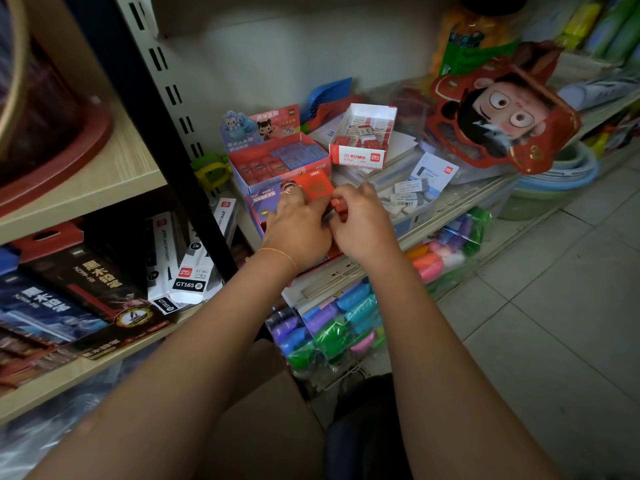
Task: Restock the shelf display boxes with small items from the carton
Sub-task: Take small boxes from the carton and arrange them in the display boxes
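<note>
My left hand (298, 226) and my right hand (363, 223) meet over the front of the wire shelf. Together they pinch a small red packet (316, 184) with a gold pattern. Just behind it stands a red and blue display box (277, 157) with a cartoon header card, filled with rows of small red and blue packets. Under my hands lies another red and purple box (263, 206), mostly hidden. A brown carton (273, 403) sits low between my forearms.
A white and red eraser box (362, 136) stands behind on the right, with loose white erasers (405, 195) in a clear tray. A red cartoon-face pack (502, 112) leans at the right. Pencil boxes (86, 292) fill the left shelf. Coloured clay bags (346, 323) hang below.
</note>
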The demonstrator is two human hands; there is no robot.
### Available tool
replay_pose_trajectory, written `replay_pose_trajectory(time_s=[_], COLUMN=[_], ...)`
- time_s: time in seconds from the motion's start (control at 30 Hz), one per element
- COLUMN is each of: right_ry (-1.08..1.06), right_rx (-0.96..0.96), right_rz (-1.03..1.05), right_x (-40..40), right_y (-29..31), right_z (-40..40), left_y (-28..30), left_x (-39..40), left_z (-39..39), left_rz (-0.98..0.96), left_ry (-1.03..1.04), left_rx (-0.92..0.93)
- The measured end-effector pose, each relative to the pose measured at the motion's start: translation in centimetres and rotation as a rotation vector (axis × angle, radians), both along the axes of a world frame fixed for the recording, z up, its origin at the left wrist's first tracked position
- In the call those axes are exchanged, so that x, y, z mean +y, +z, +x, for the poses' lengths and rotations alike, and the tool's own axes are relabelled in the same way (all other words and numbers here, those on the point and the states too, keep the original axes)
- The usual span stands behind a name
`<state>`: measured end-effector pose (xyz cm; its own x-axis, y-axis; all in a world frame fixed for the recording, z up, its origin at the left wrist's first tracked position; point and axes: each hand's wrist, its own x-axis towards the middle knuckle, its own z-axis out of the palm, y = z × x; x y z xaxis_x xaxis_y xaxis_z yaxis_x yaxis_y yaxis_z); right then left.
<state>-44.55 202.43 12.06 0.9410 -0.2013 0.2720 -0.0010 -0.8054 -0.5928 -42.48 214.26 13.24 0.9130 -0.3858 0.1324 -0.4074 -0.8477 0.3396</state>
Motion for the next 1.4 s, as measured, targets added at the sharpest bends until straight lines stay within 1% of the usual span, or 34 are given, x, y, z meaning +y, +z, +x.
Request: replay_pose_trajectory(time_s=[0.07, 0.17, 0.3, 0.43, 0.53, 0.6, 0.67, 0.73, 0.83, 0.9, 0.93, 0.97, 1.03, 1.1, 1.17, 1.23, 1.33, 1.4], right_ry=[-0.025, -0.087, -0.14, -0.122, -0.13, -0.148, -0.151, -0.146, -0.153, -0.166, -0.175, -0.179, -0.137, -0.043, 0.007, -0.018, -0.108, -0.143], right_rx=[-0.014, -0.046, -0.077, -0.076, -0.102, -0.095, -0.108, -0.138, -0.144, -0.141, -0.141, -0.139, -0.132, -0.11, -0.054, -0.021, -0.004, 0.022], right_rz=[0.008, -0.02, -0.087, -0.015, 0.031, 0.058, 0.085, 0.113, 0.127, 0.113, 0.108, 0.105, 0.105, 0.068, 0.011, -0.019, -0.043, -0.012], right_x=[0.4, 1.0, 1.9, 1.8, 1.4, 1.3, 1.3, 1.1, 0.6, 0.4, 0.3, 0.2, 0.4, 0.9, 1.5, 1.8, 1.8, 1.7], right_y=[-0.1, 0.0, 0.0, 0.0, -0.1, -0.4, -0.6, -0.3, 0.2, 0.3, 0.3, 0.2, 0.1, 0.0, 0.0, 0.0, 0.0, 0.1], right_z=[0.2, 0.4, 0.5, 0.7, 0.9, 0.9, 0.8, 0.7, 0.6, 0.5, 0.5, 0.5, 0.5, 0.4, 0.3, 0.2, 0.3, 0.4], left_y=[0.0, -0.2, -0.9, -1.1, -1.3, -1.4, -1.4, -1.3, -0.8, -0.4, -0.3, -0.4, -0.7, -0.9, -0.8, -0.6, -0.3, -0.2], left_x=[0.5, 1.4, 2.1, 2.1, 2.5, 2.7, 2.7, 2.4, 2.3, 2.8, 3.1, 3.4, 3.8, 3.7, 3.1, 2.8, 2.7, 2.3], left_z=[-0.4, -1.4, -2.1, -1.9, -1.6, -1.1, -0.9, -0.7, -1.1, -1.5, -1.6, -1.7, -1.7, -1.8, -2.0, -1.8, -1.3, -1.1], left_rz=[-0.062, -0.16, -0.112, -0.088, -0.082, -0.07, -0.028, -0.042, -0.201, -0.312, -0.326, -0.311, -0.221, -0.1, -0.015, -0.023, -0.129, -0.076], left_ry=[-0.017, 0.029, 0.076, 0.058, 0.031, 0.036, 0.052, 0.042, -0.009, 0.001, 0.017, 0.039, 0.07, 0.052, 0.029, 0.014, 0.02, 0.025], left_rx=[0.005, -0.059, -0.097, -0.122, -0.225, -0.25, -0.213, -0.192, -0.159, -0.16, -0.177, -0.196, -0.209, -0.175, -0.125, -0.086, -0.001, 0.04])
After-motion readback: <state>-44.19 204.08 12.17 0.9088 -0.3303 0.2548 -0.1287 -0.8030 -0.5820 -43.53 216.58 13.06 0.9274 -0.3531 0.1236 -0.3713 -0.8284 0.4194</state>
